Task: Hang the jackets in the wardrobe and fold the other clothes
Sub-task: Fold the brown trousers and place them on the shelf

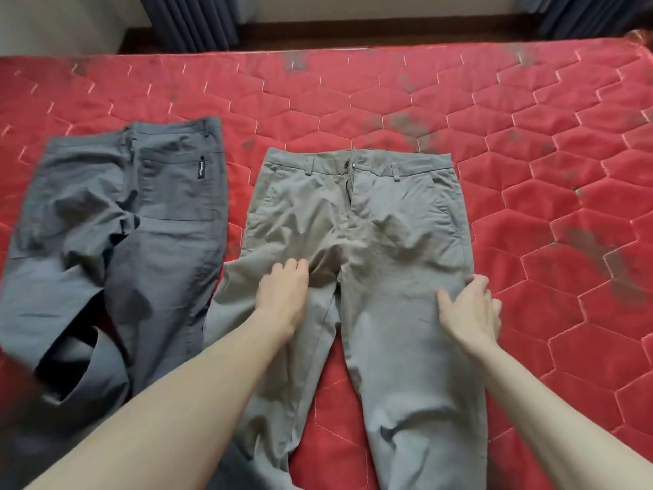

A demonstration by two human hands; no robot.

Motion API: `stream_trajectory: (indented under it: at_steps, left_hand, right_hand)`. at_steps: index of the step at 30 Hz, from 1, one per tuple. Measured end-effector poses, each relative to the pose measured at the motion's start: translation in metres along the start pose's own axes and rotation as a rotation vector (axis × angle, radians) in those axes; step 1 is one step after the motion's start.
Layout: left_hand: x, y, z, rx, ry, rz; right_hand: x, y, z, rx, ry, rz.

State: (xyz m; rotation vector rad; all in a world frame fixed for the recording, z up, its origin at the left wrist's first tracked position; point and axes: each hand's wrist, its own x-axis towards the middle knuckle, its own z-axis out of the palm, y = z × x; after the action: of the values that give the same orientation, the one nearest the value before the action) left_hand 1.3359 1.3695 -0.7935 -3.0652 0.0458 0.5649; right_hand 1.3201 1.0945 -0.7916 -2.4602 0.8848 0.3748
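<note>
Head view. The left hand [282, 295] lies palm down on the khaki trousers [357, 249], fingers loosely curled, their tips just left of the crotch seam; it presses on the cloth and grasps nothing. The right hand [471, 311] lies on the outer edge of the trousers' right-side leg at upper-thigh level, thumb on top of the cloth and fingers bent over the side seam; whether the fingers pinch the edge or merely rest against it cannot be told. Both bare forearms enter from the lower edge of the view.

The khaki trousers lie flat and front side up on the red quilted mattress [530, 143], fly and belt loops showing. The long axis runs from far to near: the waistband points away from the person, toward the far edge of the bed, and the two legs run toward the person, spreading slightly apart so that a wedge of red mattress shows between them. The leg ends pass out of view at the bottom.

Just beside them, on the left, lie the dark grey trousers [116, 242], with nearly the same axis, waistband far and legs near, tilted a little leftward. They are rumpled, with a small black label near the waistband. The two garments nearly touch along their adjacent side seams.

Beyond the bed are a dark wooden floor strip and dark blue curtains [190, 19].
</note>
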Motion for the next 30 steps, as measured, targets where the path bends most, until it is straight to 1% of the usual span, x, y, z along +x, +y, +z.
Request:
stream_trajectory:
  at_steps: [3,5,9,12,14,19,22,23,24,27,28,29,30]
  left_hand:
    - [-0.005,0.002,0.002,-0.037,0.013,0.03]
    - [-0.016,0.009,0.005,-0.044,-0.029,0.043]
    - [-0.046,0.027,0.016,-0.091,-0.048,0.082]
    - [-0.076,0.041,0.028,-0.103,-0.096,0.074]
    - [-0.103,0.048,0.035,-0.069,-0.122,0.089]
    - [-0.175,0.066,0.045,-0.023,-0.337,0.172]
    - [-0.204,0.073,0.044,-0.04,-0.422,0.204]
    - [-0.21,0.072,0.043,-0.066,-0.405,0.204]
    - [-0.213,0.07,0.042,-0.117,-0.347,0.195]
    - [-0.206,0.06,0.044,-0.272,-0.003,0.131]
    - [-0.199,0.055,0.046,-0.27,0.125,0.107]
    - [-0.189,0.049,0.047,-0.243,0.22,0.07]
    - [-0.178,0.042,0.044,-0.213,0.263,0.014]
  right_hand:
    - [-0.001,0.002,0.004,0.039,0.082,0.01]
    - [-0.003,0.003,0.003,0.054,0.113,0.016]
    - [-0.007,0.015,-0.007,0.169,0.027,0.047]
    - [-0.029,0.036,-0.011,0.122,0.032,-0.04]
    - [-0.052,0.056,-0.015,0.09,0.028,-0.046]
    - [-0.109,0.12,-0.022,0.06,-0.009,0.029]
    - [-0.132,0.15,-0.023,0.071,-0.094,0.068]
    - [-0.135,0.155,-0.025,0.063,-0.123,0.081]
    - [-0.136,0.157,-0.027,0.055,-0.14,0.088]
    - [-0.126,0.148,-0.035,0.07,-0.131,0.056]
    - [-0.119,0.143,-0.037,0.082,-0.113,0.039]
    - [-0.111,0.137,-0.039,0.088,-0.098,0.026]
    - [-0.101,0.13,-0.04,0.088,-0.093,0.008]
